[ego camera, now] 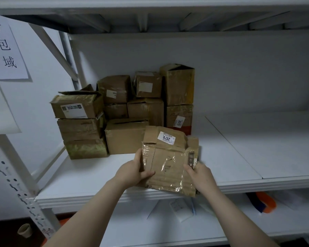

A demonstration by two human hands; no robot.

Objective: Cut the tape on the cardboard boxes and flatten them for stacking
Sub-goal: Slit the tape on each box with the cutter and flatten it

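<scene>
Hidden: the fingers of both hands go behind the flattened box (pixel 169 157); the print on its white label (pixel 166 137) is too small to read.
Left hand: the left hand (pixel 132 172) clamps the left edge, with the thumb on the front face.
Right hand: the right hand (pixel 202 175) clamps the right edge.
Flattened box: held tilted over the near edge of the shelf (pixel 257 157), with shiny tape on it.
Around: a pile of boxes (pixel 125 134) stands far left on the same shelf, just behind the held one.
Room: a paper sign (pixel 5 50) on the left wall is cut off by the frame; a paper cup (pixel 24 230) is low at the left; an orange strap (pixel 268 200) is below at the right.
</scene>
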